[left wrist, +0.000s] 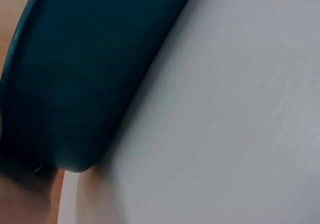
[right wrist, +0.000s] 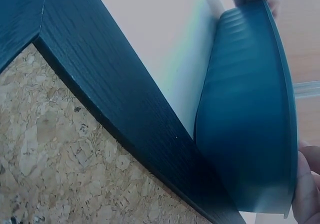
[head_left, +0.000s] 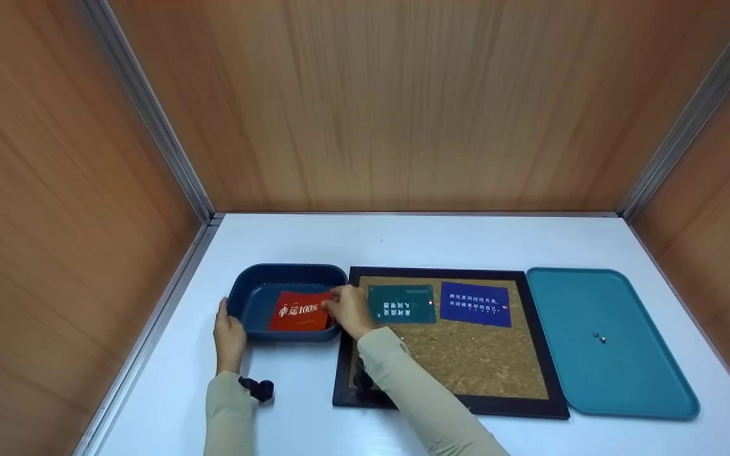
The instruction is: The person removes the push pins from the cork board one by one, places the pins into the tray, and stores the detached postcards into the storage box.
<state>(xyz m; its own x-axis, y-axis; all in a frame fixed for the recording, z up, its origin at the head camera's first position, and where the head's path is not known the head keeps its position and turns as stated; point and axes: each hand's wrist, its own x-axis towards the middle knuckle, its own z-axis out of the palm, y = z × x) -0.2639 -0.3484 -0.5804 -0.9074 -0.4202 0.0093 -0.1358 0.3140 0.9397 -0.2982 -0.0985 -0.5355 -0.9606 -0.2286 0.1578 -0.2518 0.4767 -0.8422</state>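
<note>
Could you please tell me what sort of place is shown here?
Probably a work booth for tabletop tasks: wood-grain panels enclose a white table on three sides, metal strips run along their corners, and a cork board lies between a basin and a tray.

Basin [head_left: 289, 274] common to all views

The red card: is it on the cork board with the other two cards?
No, the red card is inside the dark blue bin, beside the cork board.
</note>
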